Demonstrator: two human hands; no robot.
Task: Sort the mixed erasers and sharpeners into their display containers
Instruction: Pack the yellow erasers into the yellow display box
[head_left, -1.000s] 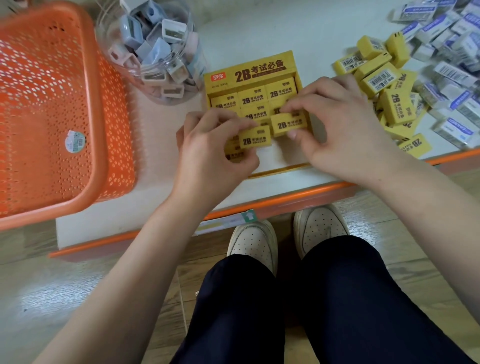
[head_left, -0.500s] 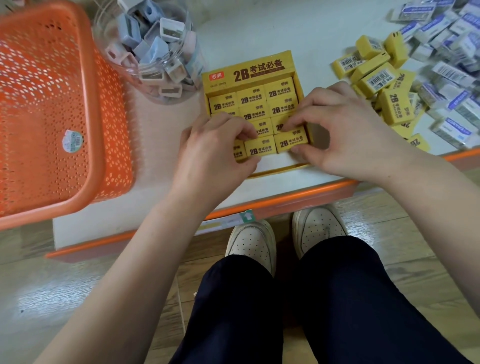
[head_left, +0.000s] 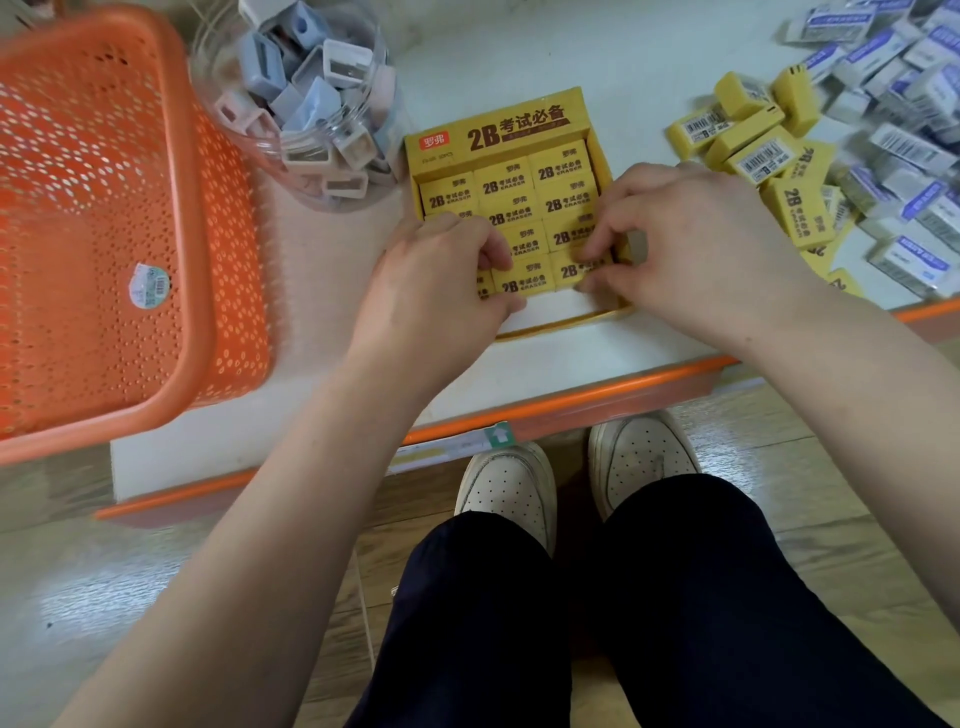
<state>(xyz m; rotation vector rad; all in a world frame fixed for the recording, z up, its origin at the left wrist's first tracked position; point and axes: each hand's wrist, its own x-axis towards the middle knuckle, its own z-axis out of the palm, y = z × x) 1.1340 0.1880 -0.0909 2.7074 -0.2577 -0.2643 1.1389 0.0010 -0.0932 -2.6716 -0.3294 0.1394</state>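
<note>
Floor: wood-look planks below me, pale grey-brown and glossy, their seams running away from where I stand.
Light: soft white patches shine on the planks at my left, and fainter ones at my right close to the shelf.
Shelf top: flat, white and matt, set low in front of me.
Shelf edge: an orange band along the near side, ending at a corner on my left.
Label strip: pale, fixed just under the orange band; a small green tag with a white arrow sits at its right end.
</note>
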